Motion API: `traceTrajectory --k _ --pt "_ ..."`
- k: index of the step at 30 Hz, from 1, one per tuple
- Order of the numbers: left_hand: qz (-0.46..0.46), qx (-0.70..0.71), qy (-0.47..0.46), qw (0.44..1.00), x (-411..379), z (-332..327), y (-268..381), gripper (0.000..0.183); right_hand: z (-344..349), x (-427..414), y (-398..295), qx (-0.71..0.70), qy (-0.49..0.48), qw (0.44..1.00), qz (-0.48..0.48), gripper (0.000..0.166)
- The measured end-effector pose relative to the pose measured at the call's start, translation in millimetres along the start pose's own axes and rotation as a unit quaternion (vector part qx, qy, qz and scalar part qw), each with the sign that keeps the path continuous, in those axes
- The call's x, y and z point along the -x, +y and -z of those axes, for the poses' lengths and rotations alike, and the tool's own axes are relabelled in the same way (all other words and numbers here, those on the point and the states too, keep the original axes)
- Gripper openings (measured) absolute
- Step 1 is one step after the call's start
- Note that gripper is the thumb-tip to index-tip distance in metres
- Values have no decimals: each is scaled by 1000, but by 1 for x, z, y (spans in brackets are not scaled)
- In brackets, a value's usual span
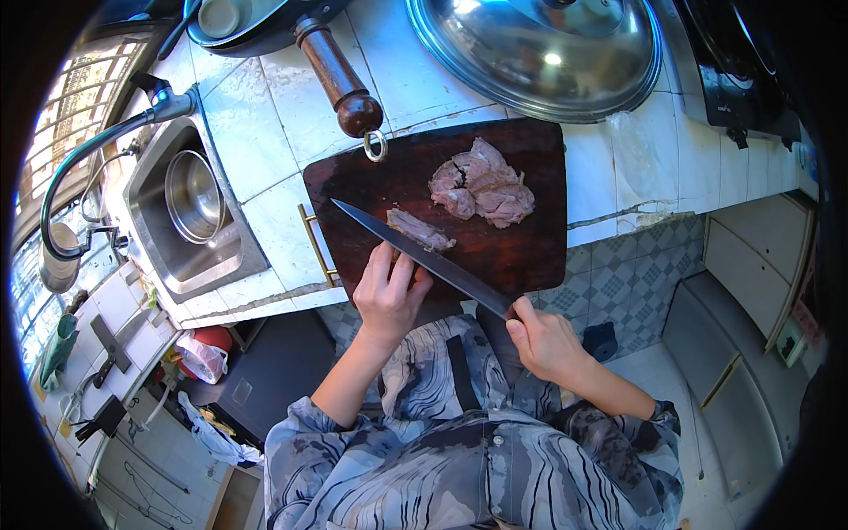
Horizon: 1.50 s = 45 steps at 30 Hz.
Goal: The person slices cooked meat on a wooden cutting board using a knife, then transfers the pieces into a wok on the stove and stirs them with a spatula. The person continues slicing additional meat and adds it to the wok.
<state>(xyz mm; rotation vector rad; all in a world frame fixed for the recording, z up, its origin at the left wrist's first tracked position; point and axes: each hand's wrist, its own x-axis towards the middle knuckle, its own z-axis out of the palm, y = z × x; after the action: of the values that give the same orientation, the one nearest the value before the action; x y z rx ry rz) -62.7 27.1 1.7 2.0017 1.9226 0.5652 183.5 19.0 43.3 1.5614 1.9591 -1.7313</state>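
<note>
My right hand [543, 339] is closed around the handle of a long kitchen knife [427, 260]. Its blade slants up and left over a dark wooden cutting board [358, 179]. Against the near side of the blade is my left hand [391, 288], fingers bent; the blade partly hides what the fingertips touch. A strip of cooked meat [419, 229] lies just beyond the blade. Farther back on the board sits a pile of sliced meat [487, 185]. The board has a brass-coloured handle [318, 245] at its left side and overhangs the counter's front edge.
A pan's wooden handle [334, 69] with a metal ring reaches over the board's back edge. Behind stands a large domed metal lid [550, 59]. At left, a sink [199, 258] holds a metal pot [194, 197]. A black cooktop [735, 86] is at the back right.
</note>
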Motion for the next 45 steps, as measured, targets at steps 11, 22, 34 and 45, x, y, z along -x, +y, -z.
traceTrajectory --k 11,22,34,45 --pt "10 15 12 1000 0 -2 -6 38 1 -74 -37 -5 1 998 64 23" --pt "0 19 10 1000 -1 -3 -4 38 16 -10 -14 30 -40 998 -30 22" --pt "18 32 20 999 1 -4 -4 39 8 -32 -21 36 -21 999 -22 24" --pt "6 26 18 999 -3 -4 -7 40 -8 -85 -41 23 20 999 37 22"
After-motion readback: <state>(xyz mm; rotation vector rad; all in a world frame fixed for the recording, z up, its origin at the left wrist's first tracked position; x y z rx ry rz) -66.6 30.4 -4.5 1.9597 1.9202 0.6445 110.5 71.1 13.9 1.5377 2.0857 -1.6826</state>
